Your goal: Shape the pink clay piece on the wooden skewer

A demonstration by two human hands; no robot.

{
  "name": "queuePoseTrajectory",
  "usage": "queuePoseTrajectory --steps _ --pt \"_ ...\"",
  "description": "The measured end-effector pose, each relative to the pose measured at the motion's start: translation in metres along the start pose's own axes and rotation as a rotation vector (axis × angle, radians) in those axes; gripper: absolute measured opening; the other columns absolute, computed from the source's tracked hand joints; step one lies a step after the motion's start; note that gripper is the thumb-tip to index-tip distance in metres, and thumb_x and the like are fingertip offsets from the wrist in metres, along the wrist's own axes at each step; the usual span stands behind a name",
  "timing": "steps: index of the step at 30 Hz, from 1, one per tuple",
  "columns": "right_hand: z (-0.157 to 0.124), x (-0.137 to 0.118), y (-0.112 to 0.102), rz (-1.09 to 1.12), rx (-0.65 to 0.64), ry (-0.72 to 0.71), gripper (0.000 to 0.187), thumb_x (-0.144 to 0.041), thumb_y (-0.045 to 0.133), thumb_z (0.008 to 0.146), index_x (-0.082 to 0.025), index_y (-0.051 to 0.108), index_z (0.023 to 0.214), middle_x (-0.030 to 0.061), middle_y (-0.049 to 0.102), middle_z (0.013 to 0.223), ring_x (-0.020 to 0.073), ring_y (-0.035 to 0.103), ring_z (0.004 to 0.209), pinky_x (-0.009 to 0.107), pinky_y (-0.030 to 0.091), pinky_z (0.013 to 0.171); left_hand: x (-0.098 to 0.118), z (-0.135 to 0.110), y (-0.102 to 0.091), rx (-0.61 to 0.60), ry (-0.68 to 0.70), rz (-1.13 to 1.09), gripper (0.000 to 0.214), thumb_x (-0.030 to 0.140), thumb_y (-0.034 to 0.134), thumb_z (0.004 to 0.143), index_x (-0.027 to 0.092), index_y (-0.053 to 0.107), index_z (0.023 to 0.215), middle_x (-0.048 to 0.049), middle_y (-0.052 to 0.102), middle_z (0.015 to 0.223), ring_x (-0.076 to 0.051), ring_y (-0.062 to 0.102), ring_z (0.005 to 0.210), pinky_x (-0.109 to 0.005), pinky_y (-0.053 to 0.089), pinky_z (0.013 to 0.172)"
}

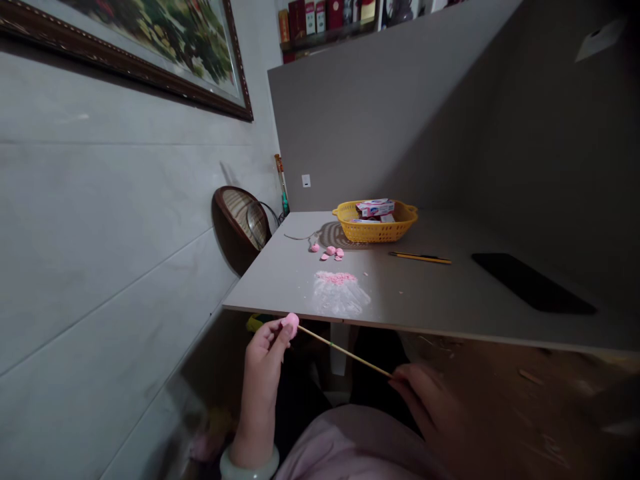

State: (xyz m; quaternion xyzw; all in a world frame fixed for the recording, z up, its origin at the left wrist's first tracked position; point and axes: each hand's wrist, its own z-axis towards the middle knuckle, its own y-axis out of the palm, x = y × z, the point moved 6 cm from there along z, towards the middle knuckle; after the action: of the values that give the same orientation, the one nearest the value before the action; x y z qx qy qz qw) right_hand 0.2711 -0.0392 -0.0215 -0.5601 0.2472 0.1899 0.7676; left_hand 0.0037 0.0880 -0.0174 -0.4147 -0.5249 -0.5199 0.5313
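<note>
Skewered pink clay (289, 323) sits below a grey tabletop (425, 293) beside a wall (100, 200).

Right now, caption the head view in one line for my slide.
The left hand pinches a pink ball on a wooden skewer held by the right hand.

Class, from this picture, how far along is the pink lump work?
Done, apparently: several small pink pieces lie on the table beside a patch of white powder with pink crumbs. In hand: the left hand pinches a pink lump on a wooden skewer, whose far end the right hand holds. Left: the table pieces, none on a skewer.
</note>
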Motion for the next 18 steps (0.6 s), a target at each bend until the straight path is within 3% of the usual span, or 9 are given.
queuePoseTrajectory --steps 2,6,8,10,12,15,18 --pt "0.003 0.007 0.002 0.145 -0.098 0.087 0.035 -0.051 0.051 0.092 -0.025 0.066 0.074 0.0042 0.064 0.069 0.0212 0.059 0.066 0.032 0.038 0.063 0.004 -0.002 -0.001 -0.028 0.023 -0.001 0.036 0.046 0.085 0.073 0.016 0.079 0.092 -0.0081 0.079 0.084 -0.019 0.07 0.075 -0.025 0.053 0.065" --pt "-0.006 0.012 0.041 0.711 -0.69 0.395 0.047 -0.07 0.057 0.076 -0.023 0.059 0.068 -0.0079 0.036 0.046 0.0099 0.027 0.041 0.025 0.021 0.044 0.023 -0.007 0.001 -0.104 0.14 0.002 0.029 0.043 0.083 0.077 0.018 0.08 0.091 -0.0074 0.08 0.091 -0.02 0.072 0.083 -0.027 0.055 0.075" --pt "-0.011 0.009 0.051 0.803 -0.778 0.452 0.048 -0.07 0.053 0.077 -0.023 0.057 0.069 -0.0083 0.036 0.047 0.0098 0.027 0.041 0.024 0.024 0.042 0.027 -0.007 0.002 -0.111 0.152 0.024 0.028 0.042 0.083 0.077 0.018 0.08 0.092 -0.0075 0.081 0.092 -0.021 0.072 0.085 -0.028 0.055 0.078" --pt "-0.008 0.007 0.05 0.684 -0.65 0.37 0.042 -0.062 0.049 0.086 -0.023 0.06 0.072 -0.0037 0.051 0.056 0.0127 0.045 0.05 0.025 0.036 0.05 0.024 -0.005 0.002 -0.081 0.124 0.042 0.029 0.042 0.082 0.077 0.018 0.08 0.092 -0.0079 0.081 0.092 -0.021 0.072 0.086 -0.028 0.055 0.077" --pt "-0.002 0.004 0.037 0.434 -0.384 0.21 0.033 -0.049 0.049 0.092 -0.023 0.067 0.084 0.0028 0.068 0.077 0.0185 0.062 0.072 0.029 0.046 0.068 0.016 -0.003 0.0 -0.034 0.078 0.032 0.032 0.044 0.083 0.076 0.018 0.08 0.093 -0.0082 0.08 0.091 -0.021 0.071 0.082 -0.028 0.055 0.074" --pt "0.0 -0.004 0.014 0.123 -0.056 0.022 0.027 -0.039 0.048 0.095 -0.026 0.07 0.1 0.0073 0.074 0.101 0.0258 0.069 0.09 0.038 0.048 0.084 0.004 -0.001 -0.004 0.019 0.027 0.027 0.037 0.046 0.084 0.072 0.017 0.08 0.093 -0.0074 0.08 0.085 -0.018 0.068 0.071 -0.027 0.054 0.067" --pt "0.002 -0.002 0.007 0.113 -0.071 0.018 0.03 -0.043 0.047 0.097 -0.027 0.07 0.086 0.0044 0.073 0.085 0.0231 0.068 0.079 0.034 0.049 0.075 0.001 -0.002 -0.004 0.033 0.038 0.039 0.034 0.045 0.083 0.074 0.017 0.079 0.092 -0.0055 0.078 0.08 -0.016 0.066 0.068 -0.026 0.053 0.067"
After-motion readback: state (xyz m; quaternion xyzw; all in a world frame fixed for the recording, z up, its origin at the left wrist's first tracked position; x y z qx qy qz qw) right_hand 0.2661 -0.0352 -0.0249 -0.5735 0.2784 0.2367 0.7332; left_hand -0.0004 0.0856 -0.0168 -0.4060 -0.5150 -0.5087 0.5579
